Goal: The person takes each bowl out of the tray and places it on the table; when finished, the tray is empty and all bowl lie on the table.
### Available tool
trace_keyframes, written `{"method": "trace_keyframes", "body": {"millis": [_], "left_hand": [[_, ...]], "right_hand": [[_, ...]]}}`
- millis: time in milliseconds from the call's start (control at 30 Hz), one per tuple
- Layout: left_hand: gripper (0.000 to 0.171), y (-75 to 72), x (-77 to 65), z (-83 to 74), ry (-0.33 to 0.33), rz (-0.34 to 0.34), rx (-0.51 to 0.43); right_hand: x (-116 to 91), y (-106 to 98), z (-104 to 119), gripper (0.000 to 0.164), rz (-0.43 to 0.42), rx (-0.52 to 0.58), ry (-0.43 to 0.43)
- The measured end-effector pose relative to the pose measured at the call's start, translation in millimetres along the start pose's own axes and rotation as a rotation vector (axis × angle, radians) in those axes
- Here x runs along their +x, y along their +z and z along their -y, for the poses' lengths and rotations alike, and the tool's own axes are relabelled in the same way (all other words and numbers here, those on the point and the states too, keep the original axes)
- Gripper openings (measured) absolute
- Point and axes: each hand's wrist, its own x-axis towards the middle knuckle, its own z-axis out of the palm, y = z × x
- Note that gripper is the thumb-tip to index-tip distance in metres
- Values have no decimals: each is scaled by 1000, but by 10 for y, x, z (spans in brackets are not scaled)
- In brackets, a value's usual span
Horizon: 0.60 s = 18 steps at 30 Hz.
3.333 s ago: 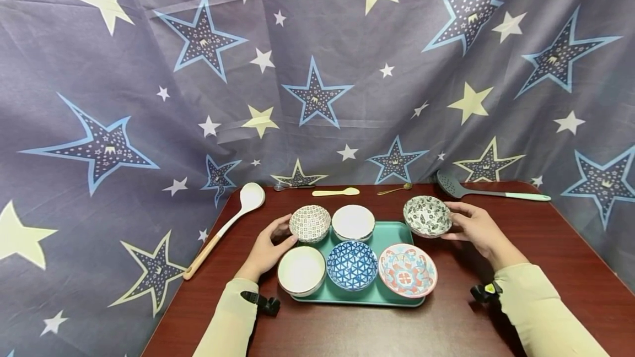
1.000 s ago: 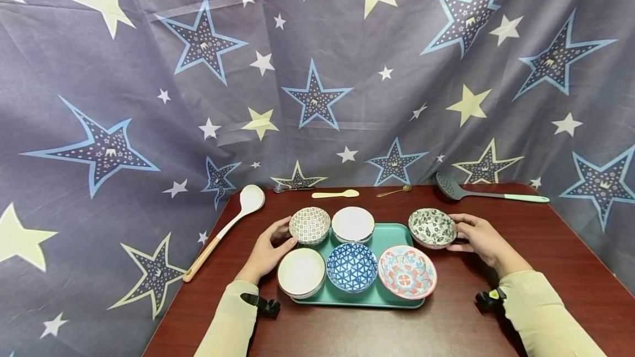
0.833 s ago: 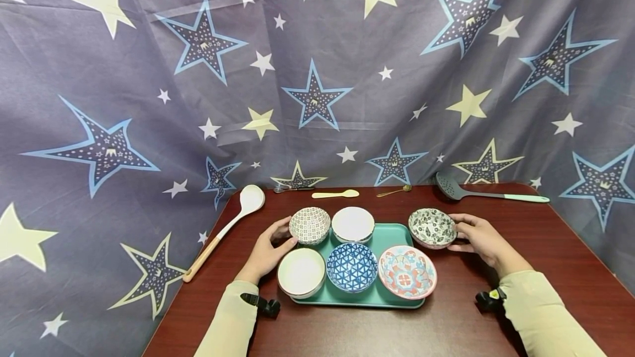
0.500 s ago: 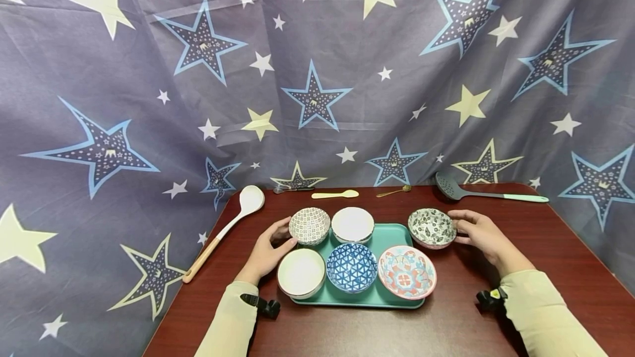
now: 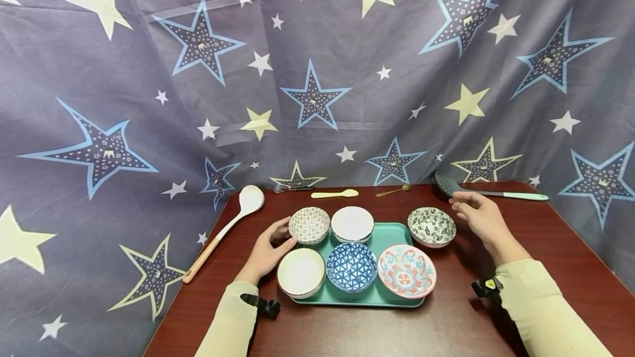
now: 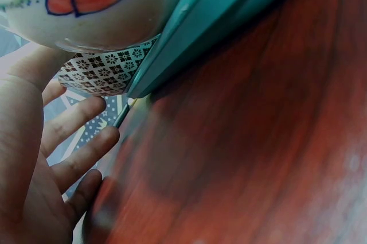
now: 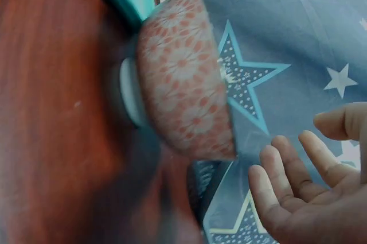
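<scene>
My left hand [image 5: 266, 250] rests at the left side of a brown-patterned bowl [image 5: 310, 225], thumb near its front and fingers loosely spread; in the left wrist view the fingers [image 6: 86, 155] look extended, and a white bowl [image 6: 109, 3] hides part of the thumb. My right hand [image 5: 483, 223] is off to the right of a bowl with dark leaf patterns inside [image 5: 431, 227]. The right wrist view shows that bowl's red floral outside [image 7: 183, 77] and a gap between it and the relaxed fingers [image 7: 281, 178]. This bowl stands on the table just right of the teal tray [image 5: 392, 230].
The tray also carries a cream bowl [image 5: 301, 272], a blue triangle-patterned bowl [image 5: 351, 267], a red-and-blue bowl [image 5: 407, 271] and white bowl [image 5: 353, 223]. A white ladle [image 5: 251, 199] lies left. Small spoons [image 5: 342, 193] and a slotted turner [image 5: 521, 195] lie along the back, before a star-printed curtain [image 5: 317, 32].
The leaf-patterned bowl shifted slightly right and nearer, held in my right hand, which then let go and rose away from it. My left hand stayed in place.
</scene>
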Motion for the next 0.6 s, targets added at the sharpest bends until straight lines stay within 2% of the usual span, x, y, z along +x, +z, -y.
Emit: {"method": "trace_keyframes", "body": {"millis": [300, 467, 600], "left_hand": [[61, -1, 2, 25, -9, -6, 41], [61, -3, -2, 35, -2, -4, 43], [61, -6, -6, 19, -23, -1, 40]], "right_hand": [[113, 144, 264, 44, 111, 68, -3], [169, 284, 413, 46, 202, 95, 28], [219, 399, 493, 48, 276, 103, 57]]}}
